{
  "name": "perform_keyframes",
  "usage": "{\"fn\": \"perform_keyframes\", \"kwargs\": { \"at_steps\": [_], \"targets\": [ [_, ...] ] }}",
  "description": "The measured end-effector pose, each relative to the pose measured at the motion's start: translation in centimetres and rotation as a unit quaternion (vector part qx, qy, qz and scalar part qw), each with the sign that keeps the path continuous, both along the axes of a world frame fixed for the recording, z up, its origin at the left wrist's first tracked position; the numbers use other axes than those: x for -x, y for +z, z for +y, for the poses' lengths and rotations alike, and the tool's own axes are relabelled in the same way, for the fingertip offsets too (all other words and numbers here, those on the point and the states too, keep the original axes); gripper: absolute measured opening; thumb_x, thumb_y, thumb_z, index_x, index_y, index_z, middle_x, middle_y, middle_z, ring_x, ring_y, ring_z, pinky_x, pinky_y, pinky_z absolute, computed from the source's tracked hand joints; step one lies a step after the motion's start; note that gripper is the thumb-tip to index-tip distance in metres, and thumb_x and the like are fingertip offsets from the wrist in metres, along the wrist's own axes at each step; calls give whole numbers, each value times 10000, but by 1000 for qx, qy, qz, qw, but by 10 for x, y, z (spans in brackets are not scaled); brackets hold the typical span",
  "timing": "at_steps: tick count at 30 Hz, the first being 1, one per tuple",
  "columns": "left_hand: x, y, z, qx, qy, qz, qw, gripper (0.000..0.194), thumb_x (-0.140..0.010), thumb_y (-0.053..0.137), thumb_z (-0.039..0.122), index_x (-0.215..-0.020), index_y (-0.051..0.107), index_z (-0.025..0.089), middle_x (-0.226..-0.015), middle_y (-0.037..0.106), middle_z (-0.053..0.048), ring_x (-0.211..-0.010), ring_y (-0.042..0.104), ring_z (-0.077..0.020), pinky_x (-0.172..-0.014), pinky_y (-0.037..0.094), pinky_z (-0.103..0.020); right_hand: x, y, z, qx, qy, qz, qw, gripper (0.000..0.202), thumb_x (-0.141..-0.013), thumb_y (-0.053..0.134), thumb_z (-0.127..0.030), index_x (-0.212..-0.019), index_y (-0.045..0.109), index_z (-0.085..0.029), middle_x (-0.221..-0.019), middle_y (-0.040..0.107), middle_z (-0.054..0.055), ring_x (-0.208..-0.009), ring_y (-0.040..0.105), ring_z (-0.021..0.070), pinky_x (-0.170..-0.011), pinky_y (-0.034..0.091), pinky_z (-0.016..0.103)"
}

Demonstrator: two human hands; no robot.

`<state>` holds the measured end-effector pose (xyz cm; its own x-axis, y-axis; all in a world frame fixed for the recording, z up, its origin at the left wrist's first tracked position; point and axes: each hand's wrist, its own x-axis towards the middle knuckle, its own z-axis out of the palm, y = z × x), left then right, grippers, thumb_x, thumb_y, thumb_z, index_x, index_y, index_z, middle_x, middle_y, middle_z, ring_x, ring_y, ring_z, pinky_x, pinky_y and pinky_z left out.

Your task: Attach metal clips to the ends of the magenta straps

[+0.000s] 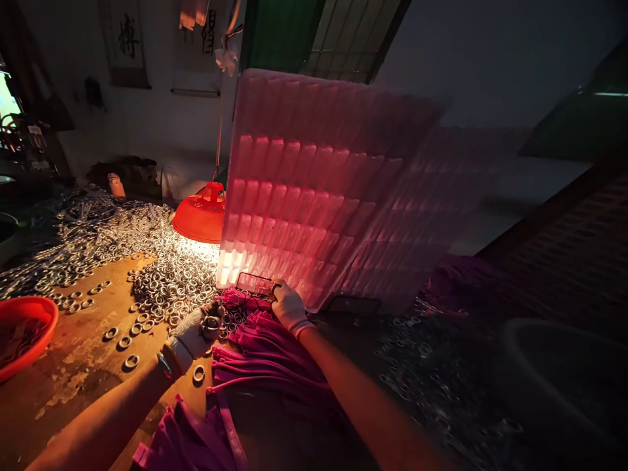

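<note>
My left hand (192, 332), in a pale glove with dark, dirty fingertips, is closed around metal rings (212, 322) beside the ring pile. Just to its right, my right hand (288, 306), also gloved, has its fingers bent and pressed together. It is at the lower edge of a tall, translucent pinkish plastic panel (289, 203) with rows of moulded ridges. A thin wire loop (254, 275) shows beside its fingertips; what they pinch is hidden. Purple fabric-like strips (265, 356) lie bunched below both hands. More purple strips (191, 435) lie nearer to me.
A red lamp (201, 216) hangs low over a heap of metal rings (169, 288). At the left edge stands a red basin (29, 333) with dark pieces inside. Loose rings (125, 342) dot the worn tabletop (78, 373). Small metal parts (432, 366) lie in shadow at right.
</note>
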<state>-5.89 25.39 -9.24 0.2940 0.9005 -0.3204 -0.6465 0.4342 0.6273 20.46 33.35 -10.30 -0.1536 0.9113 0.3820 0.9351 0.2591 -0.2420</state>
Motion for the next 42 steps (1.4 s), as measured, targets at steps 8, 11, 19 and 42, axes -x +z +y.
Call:
{"fn": "perform_keyframes", "kwargs": {
  "at_steps": [8, 11, 19, 42],
  "targets": [
    [-8, 5, -51, 44, -41, -33, 998, 44, -856, 590, 121, -850, 607, 162, -710, 560, -10, -405, 349, -17, -322, 202, -108, -13, 10, -59, 39, -5, 158, 987, 385, -864, 407, -121, -1173, 620, -207, -944, 734, 67, -886, 667, 214, -785, 519, 286],
    [-18, 16, -81, 72, -78, -25, 994, 25, -833, 619, 130, -835, 602, 150, -711, 569, -9, -399, 383, -14, -317, 206, -106, -9, 13, -109, 53, 27, 201, 978, 371, -855, 407, -134, -1138, 637, -207, -950, 735, 55, -860, 678, 194, -775, 536, 274],
    [-40, 38, -105, 42, -96, 81, 991, 79, -836, 638, 195, -832, 571, 155, -685, 560, 21, -373, 349, -5, -314, 183, -112, -12, 25, -168, 99, -6, 144, 985, 324, -881, 464, -185, -1156, 632, -223, -1007, 732, 44, -886, 681, 185, -782, 520, 250],
    [-104, 34, 113, -445, -49, 622, 642, 77, -765, 612, 102, -749, 666, 155, -815, 654, -71, -801, 578, -190, -763, 436, -286, -3, 28, 9, 242, 70, -193, 948, 268, -935, 614, -367, -1099, 636, -157, -1092, 657, 64, -965, 641, 195, -854, 541, 404]
  ]
}}
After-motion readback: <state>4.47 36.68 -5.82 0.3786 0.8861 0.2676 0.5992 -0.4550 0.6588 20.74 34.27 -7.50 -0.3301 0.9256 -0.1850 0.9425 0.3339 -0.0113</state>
